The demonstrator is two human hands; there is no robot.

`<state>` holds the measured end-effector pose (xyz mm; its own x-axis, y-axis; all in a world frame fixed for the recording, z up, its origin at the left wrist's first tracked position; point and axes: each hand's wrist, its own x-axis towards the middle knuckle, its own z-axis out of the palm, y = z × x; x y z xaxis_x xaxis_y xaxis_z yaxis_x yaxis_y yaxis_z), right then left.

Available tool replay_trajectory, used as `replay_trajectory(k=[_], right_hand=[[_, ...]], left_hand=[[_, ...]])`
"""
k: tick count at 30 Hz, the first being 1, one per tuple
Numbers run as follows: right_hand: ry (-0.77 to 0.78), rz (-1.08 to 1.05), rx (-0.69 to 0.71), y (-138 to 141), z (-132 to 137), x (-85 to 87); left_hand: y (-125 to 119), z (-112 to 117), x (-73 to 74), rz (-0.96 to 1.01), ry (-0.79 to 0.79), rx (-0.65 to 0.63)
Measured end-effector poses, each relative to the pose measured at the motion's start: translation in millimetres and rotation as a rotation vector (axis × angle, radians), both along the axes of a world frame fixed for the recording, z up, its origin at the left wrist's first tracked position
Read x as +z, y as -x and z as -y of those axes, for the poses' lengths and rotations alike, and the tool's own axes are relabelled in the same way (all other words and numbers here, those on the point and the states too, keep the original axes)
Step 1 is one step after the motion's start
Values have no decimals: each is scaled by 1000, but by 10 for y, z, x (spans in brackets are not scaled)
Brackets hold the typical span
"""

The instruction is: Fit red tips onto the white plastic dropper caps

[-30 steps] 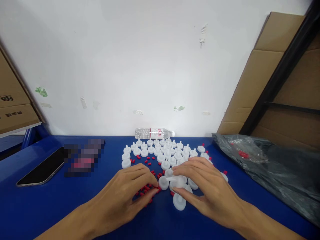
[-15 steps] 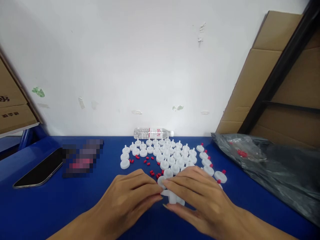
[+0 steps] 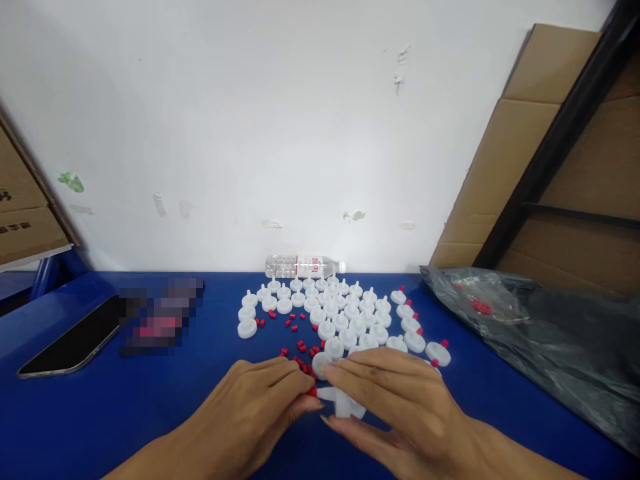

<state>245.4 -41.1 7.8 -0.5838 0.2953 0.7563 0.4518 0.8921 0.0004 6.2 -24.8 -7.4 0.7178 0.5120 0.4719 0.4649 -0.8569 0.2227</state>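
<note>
My left hand (image 3: pixel 260 407) pinches a small red cap (image 3: pixel 312 392) between thumb and fingertips, right at the stem of a white plastic piece (image 3: pixel 343 402). That white piece sits in the closed fingers of my right hand (image 3: pixel 395 407). Both hands hover low over the blue table (image 3: pixel 150 413), fingertips nearly touching. Beyond them lie several white round pieces with stems (image 3: pixel 330 310), and loose red caps (image 3: pixel 300 347) are scattered among them.
A clear water bottle (image 3: pixel 303 266) lies on its side by the white wall. A dark phone (image 3: pixel 70 343) rests at the left, next to a blurred item (image 3: pixel 157 317). A black plastic bag (image 3: pixel 545 333) covers the right side; cardboard boxes (image 3: pixel 540 147) lean behind it.
My hands drew together and pulled back from the pile. The left one picked a red cap from the loose caps and brought it to the white piece that the right one lifted.
</note>
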Motion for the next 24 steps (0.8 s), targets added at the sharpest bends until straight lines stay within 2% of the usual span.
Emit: replay_trajectory(k=[5, 13, 19, 24], right_hand=[[-15, 5, 11, 13, 30, 29], [-105, 57, -17, -5, 91, 109], [-146, 56, -8, 8, 43, 22], [-142, 65, 21, 16, 7, 21]], left_hand=[[-23, 41, 15, 28, 14, -10], [-70, 137, 135, 72, -97, -11], [-48, 126, 73, 2, -90, 13], [-73, 158, 25, 13, -78, 27]])
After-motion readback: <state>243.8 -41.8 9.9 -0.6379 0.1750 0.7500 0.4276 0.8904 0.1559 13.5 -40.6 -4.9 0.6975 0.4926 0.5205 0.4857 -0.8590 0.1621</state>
